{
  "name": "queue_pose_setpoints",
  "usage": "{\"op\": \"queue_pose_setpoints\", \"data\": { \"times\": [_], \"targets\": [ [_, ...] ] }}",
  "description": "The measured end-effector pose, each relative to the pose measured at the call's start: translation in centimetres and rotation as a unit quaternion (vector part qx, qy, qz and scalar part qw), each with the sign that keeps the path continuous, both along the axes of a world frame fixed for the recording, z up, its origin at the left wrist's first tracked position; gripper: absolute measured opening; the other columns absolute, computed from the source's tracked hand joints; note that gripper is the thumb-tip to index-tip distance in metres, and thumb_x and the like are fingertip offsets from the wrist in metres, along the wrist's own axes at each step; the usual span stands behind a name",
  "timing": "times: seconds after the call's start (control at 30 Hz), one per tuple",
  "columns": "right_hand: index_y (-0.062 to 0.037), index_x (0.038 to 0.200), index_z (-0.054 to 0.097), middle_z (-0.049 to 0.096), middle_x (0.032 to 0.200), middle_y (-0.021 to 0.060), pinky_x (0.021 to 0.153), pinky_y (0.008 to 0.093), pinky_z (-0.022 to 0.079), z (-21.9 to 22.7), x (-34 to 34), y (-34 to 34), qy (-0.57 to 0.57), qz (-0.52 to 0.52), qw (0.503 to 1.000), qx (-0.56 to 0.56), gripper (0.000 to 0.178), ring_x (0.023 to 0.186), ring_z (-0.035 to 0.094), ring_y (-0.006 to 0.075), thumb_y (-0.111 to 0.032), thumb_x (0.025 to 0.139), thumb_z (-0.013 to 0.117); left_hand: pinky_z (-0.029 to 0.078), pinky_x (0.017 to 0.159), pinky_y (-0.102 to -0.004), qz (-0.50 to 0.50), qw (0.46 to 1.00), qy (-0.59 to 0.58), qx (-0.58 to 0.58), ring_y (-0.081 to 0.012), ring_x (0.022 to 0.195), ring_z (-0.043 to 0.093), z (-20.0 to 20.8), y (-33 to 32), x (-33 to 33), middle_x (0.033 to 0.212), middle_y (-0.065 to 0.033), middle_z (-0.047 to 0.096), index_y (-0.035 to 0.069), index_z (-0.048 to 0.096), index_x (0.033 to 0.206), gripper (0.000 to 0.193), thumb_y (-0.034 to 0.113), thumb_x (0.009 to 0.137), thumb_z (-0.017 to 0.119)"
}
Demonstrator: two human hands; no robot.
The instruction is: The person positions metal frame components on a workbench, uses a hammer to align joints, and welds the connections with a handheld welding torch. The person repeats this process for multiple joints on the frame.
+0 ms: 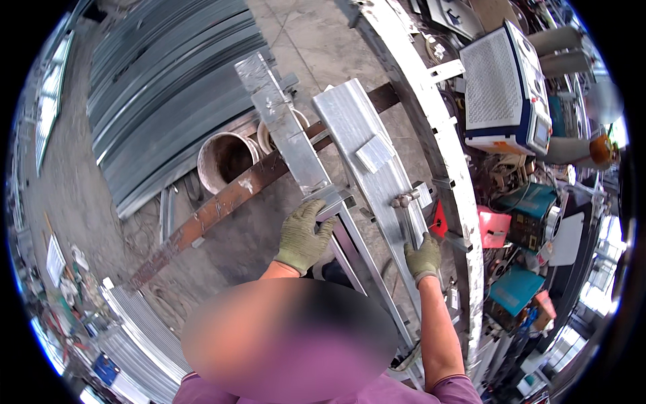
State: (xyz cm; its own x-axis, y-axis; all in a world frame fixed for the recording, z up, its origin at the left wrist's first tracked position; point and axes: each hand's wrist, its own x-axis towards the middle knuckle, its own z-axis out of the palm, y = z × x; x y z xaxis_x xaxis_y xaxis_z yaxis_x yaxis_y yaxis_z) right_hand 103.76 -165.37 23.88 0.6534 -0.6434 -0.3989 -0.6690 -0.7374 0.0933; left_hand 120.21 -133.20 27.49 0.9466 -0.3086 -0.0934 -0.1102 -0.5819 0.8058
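My left hand (303, 237), in an olive work glove, has its fingers curled at a short grey metal channel piece (327, 200). That piece sits across the upper end of a long metal profile (356, 250), which runs toward my body. On the right, my gloved right hand (423, 258) is closed at the lower end of a hammer (406, 200). The hammer's head points away from me and rests over a wide silver metal beam (377, 195). A small flat metal plate (375, 153) lies higher up on the same beam.
A rusty crossbar (229, 192) passes under another metal beam (282, 128). A bucket (227, 161) stands on the floor beside stacked metal profiles (175, 87). To the right, a white-splashed long rail (441, 141) separates me from a white-and-blue machine (494, 87) and teal machines (517, 289).
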Motion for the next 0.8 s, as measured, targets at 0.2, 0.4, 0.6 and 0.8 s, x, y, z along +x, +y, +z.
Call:
{"op": "queue_pose_setpoints", "data": {
  "times": [0.2,0.4,0.6,0.8],
  "targets": [
    [-0.006,0.121,0.07,0.072,0.118,0.0213,0.1,0.0544,0.054,-2.8,-0.9,-0.9,-0.028,-0.009,0.999,0.038,0.041,0.116,0.069,0.0432,-0.029,0.088,0.081,0.058,0.102,-0.0451,-0.027,0.999,0.033,0.003,-0.0391,0.119,0.074,0.3,0.9,1.2,0.127,-0.021,0.077,0.002,0.073,0.132,0.041,0.027,0.1,0.08],
    [-0.0025,0.116,0.069,0.078,0.113,0.0251,0.092,0.055,0.058,0.4,-0.6,-1.0,-0.129,-0.088,0.984,0.09,0.033,0.102,0.075,0.0448,-0.029,0.096,0.074,0.058,0.101,-0.0446,-0.024,0.999,0.016,0.016,-0.0385,0.117,0.074,0.2,1.0,0.4,0.127,-0.0212,0.076,0.002,0.073,0.131,0.042,0.028,0.099,0.08],
    [0.0012,0.122,0.072,0.077,0.095,0.0208,0.082,0.0412,0.058,8.1,1.3,2.0,-0.242,-0.117,0.914,0.304,0.043,0.09,0.076,0.0277,-0.038,0.105,0.076,0.06,0.088,-0.0464,-0.026,0.999,0.037,0.019,-0.0391,0.102,0.075,2.0,0.6,1.2,0.12,-0.0213,0.077,0.002,0.074,0.128,0.043,0.03,0.095,0.081],
    [-0.0029,0.118,0.075,0.075,0.084,0.0197,0.069,0.0418,0.059,17.3,7.3,7.7,-0.265,0.109,0.891,0.352,0.029,0.077,0.078,0.0354,-0.03,0.107,0.072,0.055,0.096,-0.0496,-0.019,0.999,-0.022,0.015,-0.0387,0.107,0.073,-1.1,0.9,0.6,0.119,-0.0194,0.078,0.005,0.076,0.125,0.042,0.033,0.095,0.081]
  ]
}}
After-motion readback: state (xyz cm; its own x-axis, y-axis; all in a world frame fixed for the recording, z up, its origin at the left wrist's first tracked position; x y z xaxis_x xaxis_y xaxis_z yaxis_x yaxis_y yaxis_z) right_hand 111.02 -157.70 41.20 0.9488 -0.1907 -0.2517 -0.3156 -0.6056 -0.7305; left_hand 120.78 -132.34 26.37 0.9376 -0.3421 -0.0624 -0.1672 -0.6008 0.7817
